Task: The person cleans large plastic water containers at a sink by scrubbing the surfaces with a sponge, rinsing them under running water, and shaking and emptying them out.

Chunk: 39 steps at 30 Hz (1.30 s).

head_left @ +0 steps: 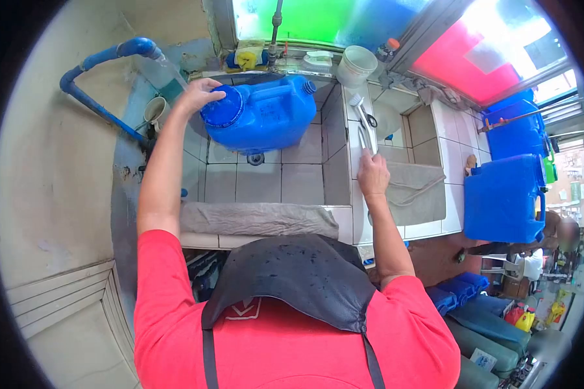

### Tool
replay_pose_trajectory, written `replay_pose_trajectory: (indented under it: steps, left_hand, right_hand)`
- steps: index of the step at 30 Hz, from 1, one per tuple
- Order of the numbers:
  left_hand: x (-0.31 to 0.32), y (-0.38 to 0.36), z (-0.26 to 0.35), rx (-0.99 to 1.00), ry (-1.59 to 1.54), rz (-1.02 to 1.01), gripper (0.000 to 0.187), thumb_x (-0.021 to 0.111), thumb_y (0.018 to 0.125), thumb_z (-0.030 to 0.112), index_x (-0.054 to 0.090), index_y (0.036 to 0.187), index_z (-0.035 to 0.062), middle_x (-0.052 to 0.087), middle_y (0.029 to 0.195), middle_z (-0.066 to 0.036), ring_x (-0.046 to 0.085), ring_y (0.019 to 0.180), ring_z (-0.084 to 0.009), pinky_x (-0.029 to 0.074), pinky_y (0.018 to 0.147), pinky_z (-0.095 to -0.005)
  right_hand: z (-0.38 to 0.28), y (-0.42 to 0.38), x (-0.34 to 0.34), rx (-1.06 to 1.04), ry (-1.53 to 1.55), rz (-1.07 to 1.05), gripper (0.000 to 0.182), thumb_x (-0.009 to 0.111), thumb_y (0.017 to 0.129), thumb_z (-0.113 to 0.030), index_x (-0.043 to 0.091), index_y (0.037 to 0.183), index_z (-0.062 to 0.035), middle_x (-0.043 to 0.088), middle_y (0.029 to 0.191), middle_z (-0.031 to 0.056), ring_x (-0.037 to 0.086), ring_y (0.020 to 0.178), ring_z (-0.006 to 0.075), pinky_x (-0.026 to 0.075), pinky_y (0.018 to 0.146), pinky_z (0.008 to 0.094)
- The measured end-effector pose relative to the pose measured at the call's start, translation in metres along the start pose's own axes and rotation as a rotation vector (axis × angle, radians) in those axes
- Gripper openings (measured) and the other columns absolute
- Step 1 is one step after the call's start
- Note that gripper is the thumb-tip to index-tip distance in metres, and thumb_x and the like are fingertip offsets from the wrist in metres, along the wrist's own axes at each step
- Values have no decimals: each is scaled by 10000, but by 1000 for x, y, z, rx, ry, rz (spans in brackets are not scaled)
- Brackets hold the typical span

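Blue jerrycan (263, 117) lies on its side in the tiled sink (266, 185), wide cap end toward the left wall, small spout (309, 86) at the upper right. It sits above the drain (255, 157), under the tap pipe (274, 29).

Left hand (201, 94) is spread over the round blue cap (224, 110), fingers curled on its rim, gripping or turning it; cannot tell which. Right hand (372, 174) is closed round the handle of a white brush (365, 126) on the tiled ledge between the basins, beside a grey cloth (415, 188).

Another grey cloth (256, 219) drapes the front rim of the sink. White bucket (355, 65) stands on the back ledge. Two more blue jerrycans (503, 198) stand on the table at the right; more containers are on the floor below.

Risks, as judged:
- The can rests on a curved side with one hand steadying it; a hard twist on the cap could roll it against the sink wall.
- If liquid is inside, loosening the cap while the can lies flat would spill toward the person's apron (292, 275).
- Wet tile and wet plastic: the grip on the cap may slip.
- The brush lies near the ledge edge and could be knocked into the basin.
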State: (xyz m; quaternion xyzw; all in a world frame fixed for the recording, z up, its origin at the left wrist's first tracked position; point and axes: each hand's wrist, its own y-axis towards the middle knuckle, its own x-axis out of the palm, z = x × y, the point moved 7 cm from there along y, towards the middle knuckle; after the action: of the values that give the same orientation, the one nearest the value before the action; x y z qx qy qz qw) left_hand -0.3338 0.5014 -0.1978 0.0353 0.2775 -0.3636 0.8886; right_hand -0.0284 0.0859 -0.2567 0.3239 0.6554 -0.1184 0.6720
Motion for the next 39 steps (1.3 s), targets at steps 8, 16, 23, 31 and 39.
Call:
replay_pose_trajectory:
  steps: [8,16,23,31,39]
  left_hand:
    - [-8,12,13,-102,348,-237,298,742,849,269,760,1036,37,716,836,-49,652,709,-147,549,647,-316]
    - [-5,7,-3,127,467,4,263,691,860,298,755,949,59,728,816,-105,669,732,-181,543,688,-368]
    - [-12,-1,-44,-126,263,395,288,679,834,338,773,900,75,727,958,-186,704,913,-354,531,840,-453]
    - [106,-78,-208,-686,730,-329,159,676,793,167,777,871,72,746,971,-150,725,918,-286,555,846,-430]
    - [99,-105,-172,-560,687,-185,390,685,819,251,693,1147,39,670,1204,-202,646,1136,-327,529,926,-449]
  right_hand:
    - [-103,50,-92,-336,300,349,378,753,817,-222,649,1146,-69,586,1126,150,545,1069,346,449,913,450]
    - [-222,105,-54,-848,393,307,455,649,892,-467,650,1151,-93,635,1041,133,560,1131,356,425,1000,471]
    - [-236,132,-37,-831,376,179,397,656,884,-463,657,1042,-99,650,987,102,579,1078,333,446,946,444]
    - [-242,144,-30,-650,305,309,374,651,886,-477,653,984,-116,645,901,83,590,968,306,447,881,424]
    - [-260,151,-33,-508,114,159,403,642,890,-500,679,889,-99,692,831,93,627,906,295,483,810,449]
